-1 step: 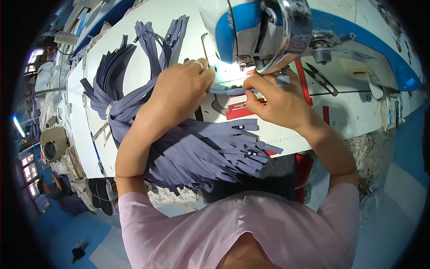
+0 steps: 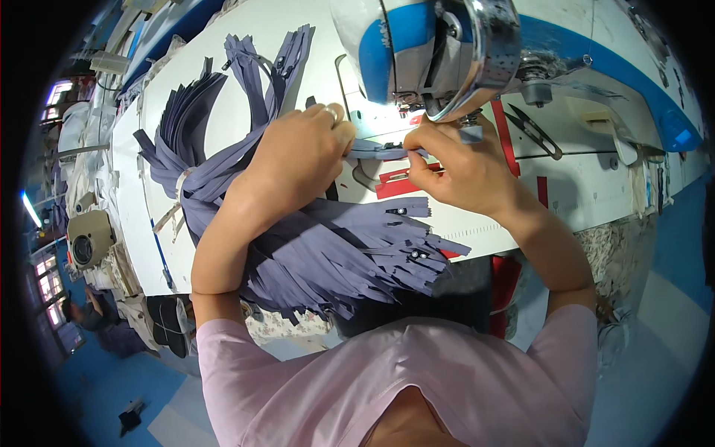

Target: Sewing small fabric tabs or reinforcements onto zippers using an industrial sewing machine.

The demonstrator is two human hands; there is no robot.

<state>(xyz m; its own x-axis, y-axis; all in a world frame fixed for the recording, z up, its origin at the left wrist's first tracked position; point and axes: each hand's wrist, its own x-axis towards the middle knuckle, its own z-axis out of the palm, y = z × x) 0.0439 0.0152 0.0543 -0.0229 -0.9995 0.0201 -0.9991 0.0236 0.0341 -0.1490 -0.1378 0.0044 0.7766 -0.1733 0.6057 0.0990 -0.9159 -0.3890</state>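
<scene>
A grey-blue zipper (image 2: 376,150) stretches between my hands, just in front of the sewing machine's (image 2: 406,45) lit needle area. My right hand (image 2: 465,167) pinches its right end between thumb and forefinger, close under the machine head. My left hand (image 2: 298,149), with a ring on one finger, is curled closed at the strip's other end; its fingertips are partly hidden. Beneath my left forearm lies a large tied bundle of grey-blue zippers (image 2: 335,253), with black sliders near the ends. A few more zippers (image 2: 268,71) lie beyond it.
Thread snips (image 2: 534,132) lie right of the machine head, next to a red strip (image 2: 504,138). A red piece with a metal part (image 2: 395,183) sits between my hands on the white table (image 2: 484,235). Far left, another person (image 2: 104,320) is visible beyond the table.
My left hand's fingers have shifted very slightly at the zipper's left end. My right hand and the bundle look the same.
</scene>
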